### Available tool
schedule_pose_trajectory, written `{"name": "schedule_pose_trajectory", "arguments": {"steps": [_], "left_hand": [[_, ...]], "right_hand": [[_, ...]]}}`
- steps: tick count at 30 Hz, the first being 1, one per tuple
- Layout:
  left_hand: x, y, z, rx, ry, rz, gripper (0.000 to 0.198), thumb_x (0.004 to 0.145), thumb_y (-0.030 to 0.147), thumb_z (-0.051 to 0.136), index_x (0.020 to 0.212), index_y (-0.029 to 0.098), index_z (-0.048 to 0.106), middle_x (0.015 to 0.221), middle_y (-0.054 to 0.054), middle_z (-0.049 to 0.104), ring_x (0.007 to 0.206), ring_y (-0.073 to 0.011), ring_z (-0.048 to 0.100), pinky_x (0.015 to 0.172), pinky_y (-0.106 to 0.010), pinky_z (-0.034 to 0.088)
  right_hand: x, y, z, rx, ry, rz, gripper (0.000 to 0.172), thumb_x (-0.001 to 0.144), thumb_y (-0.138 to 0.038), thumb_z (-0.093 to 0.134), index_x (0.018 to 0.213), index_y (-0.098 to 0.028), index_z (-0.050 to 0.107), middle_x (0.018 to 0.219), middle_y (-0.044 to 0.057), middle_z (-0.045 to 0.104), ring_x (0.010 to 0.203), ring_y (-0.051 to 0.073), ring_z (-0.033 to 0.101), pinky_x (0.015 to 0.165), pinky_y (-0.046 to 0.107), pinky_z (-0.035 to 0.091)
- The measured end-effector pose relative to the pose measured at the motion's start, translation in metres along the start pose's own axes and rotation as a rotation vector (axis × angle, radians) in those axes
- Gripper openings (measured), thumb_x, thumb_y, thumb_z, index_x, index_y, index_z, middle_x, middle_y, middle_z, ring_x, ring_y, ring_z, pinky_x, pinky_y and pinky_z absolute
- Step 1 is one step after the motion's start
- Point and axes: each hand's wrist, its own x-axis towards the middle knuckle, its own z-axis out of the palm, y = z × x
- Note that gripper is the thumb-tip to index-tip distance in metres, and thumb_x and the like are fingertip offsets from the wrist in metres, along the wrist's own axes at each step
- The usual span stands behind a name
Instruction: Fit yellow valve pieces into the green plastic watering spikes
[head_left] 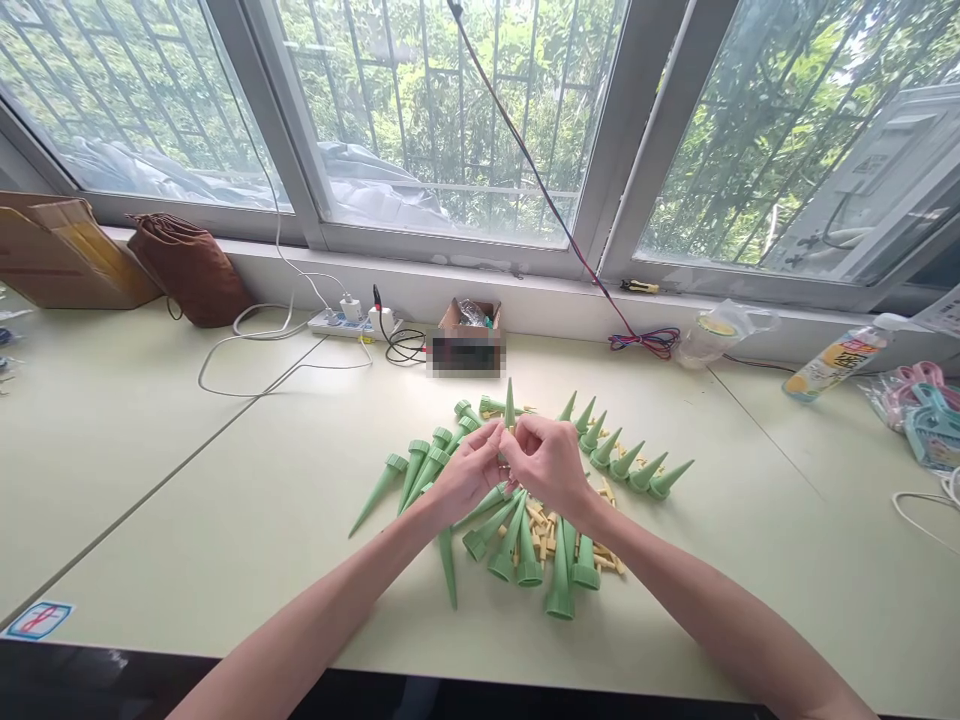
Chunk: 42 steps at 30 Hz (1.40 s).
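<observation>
Fingertips of the left hand (pixel 466 470) and right hand (pixel 551 465) pinch together on one green cone spike (pixel 509 402), tip up, above the table (pixel 225 500). About twenty loose spikes (pixel 559 580) lie around small beige pieces (pixel 541 520). One cardboard box (pixel 457 322) behind holds clear wrapping.

Left hand (pixel 465 478) and right hand (pixel 553 465) hide most of a green spike (pixel 509 401); the small box (pixel 466 356) at twelve o'clock has a blurred front.
</observation>
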Motion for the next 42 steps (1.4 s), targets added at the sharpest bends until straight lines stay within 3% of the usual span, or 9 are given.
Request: {"name": "schedule_pose_trajectory", "arguments": {"steps": [20, 27, 31, 35, 42], "left_hand": [[0.003, 0.006, -0.003, 0.105, 0.065, 0.047, 0.028, 0.083, 0.041, 0.070, 0.085, 0.014, 0.062, 0.071, 0.001, 0.054, 0.057, -0.0081, 0.052, 0.049, -0.021, 0.050], [0.008, 0.014, -0.009, 0.367, 0.058, 0.189, 0.026, 0.087, 0.041, 0.065, 0.091, 0.015, 0.067, 0.092, -0.006, 0.062, 0.071, -0.0120, 0.056, 0.058, -0.024, 0.054], [0.007, 0.021, -0.009, 0.563, 0.079, 0.247, 0.028, 0.088, 0.041, 0.062, 0.099, 0.016, 0.068, 0.099, -0.007, 0.063, 0.069, -0.0120, 0.057, 0.060, -0.026, 0.053], [0.006, 0.026, -0.008, 0.679, 0.137, 0.292, 0.027, 0.086, 0.042, 0.065, 0.094, 0.016, 0.068, 0.089, -0.005, 0.063, 0.067, -0.0121, 0.057, 0.058, -0.024, 0.049], [0.006, 0.029, -0.007, 0.733, 0.195, 0.312, 0.027, 0.085, 0.042, 0.066, 0.082, 0.015, 0.065, 0.071, 0.000, 0.055, 0.052, -0.0075, 0.049, 0.050, -0.022, 0.040]], "right_hand": [[0.005, 0.006, 0.002, -0.067, 0.030, -0.056, 0.034, 0.084, -0.032, 0.057, 0.057, -0.019, 0.041, 0.048, -0.006, 0.041, 0.046, 0.008, 0.037, 0.049, 0.021, 0.031], [0.013, 0.009, -0.006, -0.088, 0.035, -0.055, 0.035, 0.087, -0.035, 0.056, 0.058, -0.018, 0.046, 0.049, -0.006, 0.041, 0.047, 0.008, 0.033, 0.049, 0.022, 0.028], [0.019, 0.010, -0.014, -0.114, -0.035, -0.038, 0.037, 0.089, -0.039, 0.056, 0.060, -0.017, 0.050, 0.050, -0.005, 0.043, 0.049, 0.008, 0.035, 0.050, 0.023, 0.028], [0.026, 0.014, -0.020, -0.123, -0.100, -0.033, 0.046, 0.092, -0.048, 0.051, 0.060, -0.016, 0.053, 0.051, -0.005, 0.041, 0.050, 0.009, 0.035, 0.050, 0.023, 0.027], [0.034, 0.010, -0.050, -0.196, -0.030, -0.043, 0.050, 0.095, -0.052, 0.045, 0.065, -0.016, 0.060, 0.049, -0.004, 0.040, 0.049, 0.010, 0.037, 0.051, 0.025, 0.028]]}}
